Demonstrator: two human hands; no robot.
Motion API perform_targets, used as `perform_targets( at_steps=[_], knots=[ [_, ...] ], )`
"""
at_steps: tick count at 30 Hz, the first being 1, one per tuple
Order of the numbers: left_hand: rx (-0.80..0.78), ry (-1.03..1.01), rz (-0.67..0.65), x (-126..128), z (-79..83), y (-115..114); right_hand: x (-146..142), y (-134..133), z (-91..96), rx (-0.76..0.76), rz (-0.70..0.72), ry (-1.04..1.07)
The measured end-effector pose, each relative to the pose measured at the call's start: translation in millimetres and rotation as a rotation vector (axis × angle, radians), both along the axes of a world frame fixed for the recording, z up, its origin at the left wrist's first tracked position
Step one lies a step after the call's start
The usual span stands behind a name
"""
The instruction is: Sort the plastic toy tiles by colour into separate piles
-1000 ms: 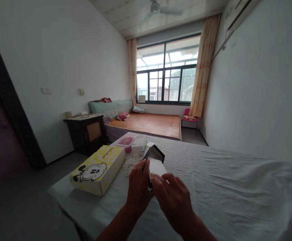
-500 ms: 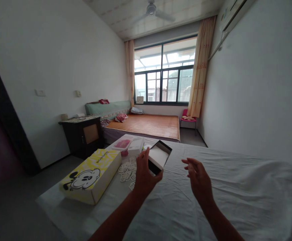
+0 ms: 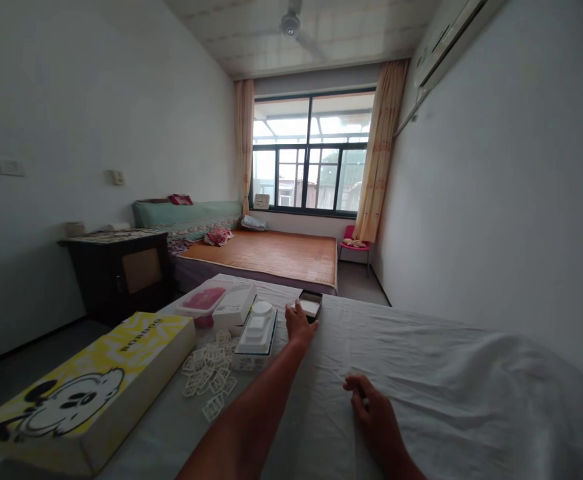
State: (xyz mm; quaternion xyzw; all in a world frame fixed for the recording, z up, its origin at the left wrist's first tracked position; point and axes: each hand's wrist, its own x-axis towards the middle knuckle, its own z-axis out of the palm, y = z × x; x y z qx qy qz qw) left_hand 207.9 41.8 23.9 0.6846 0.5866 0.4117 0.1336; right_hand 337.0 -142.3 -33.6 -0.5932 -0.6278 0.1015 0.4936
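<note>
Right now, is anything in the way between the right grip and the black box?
Partly: the left grip is at the near left side of the black box. Otherwise, I see only white cloth between the box and the right grip.

Two hands [image 3: 300,323] [image 3: 377,417], one black box [image 3: 319,309], one yellow box [image 3: 91,387], two curtains [image 3: 244,143] [image 3: 380,157]

Open black box [image 3: 311,305], white inside, lying on white cloth [image 3: 446,380]
</note>
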Motion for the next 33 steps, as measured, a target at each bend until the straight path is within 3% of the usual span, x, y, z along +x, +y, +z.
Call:
perform_targets(
  at_steps=[3, 5, 7, 10, 13, 17, 21, 24, 29, 33],
  knots=[
    [0.015, 0.064, -0.117, -3, 2.7, -25, 5, 1, -4.6, -0.044, 0.004, 0.002],
    [0.129, 0.115, -0.234, -16, 13.1, -50, 10, 0, -8.0, -0.071, 0.005, -0.001],
    [0.282, 0.153, -0.306, -42, 24.8, -77, 12, -2, -11.3, -0.086, 0.006, -0.012],
    [0.353, 0.146, -0.214, -99, 34.0, -102, -1, -9, -12.0, -0.083, -0.038, -0.047],
    [0.262, 0.103, -0.063, -160, 27.8, -102, -45, -13, 1.8, -0.053, -0.013, -0.136],
    [0.04, 0.031, 0.052, -213, 10.3, -87, -129, 16, 50.3, -0.038, 0.18, -0.339],
    [-0.07, 0.013, 0.041, -225, 2.5, -88, -186, 83, 97.6, -0.104, 0.054, -0.407],
    [-0.101, 0.021, 0.02, -226, 2.3, -95, -205, 121, 104.9, -0.213, -0.071, -0.415],
    [-0.1, 0.05, -0.028, -229, 4.1, -96, -204, 139, 94.5, -0.249, -0.078, -0.385],
    [-0.18, 0.077, -0.053, -221, 3.2, -94, -173, 135, 101.3, -0.222, -0.08, -0.311]
  ],
)
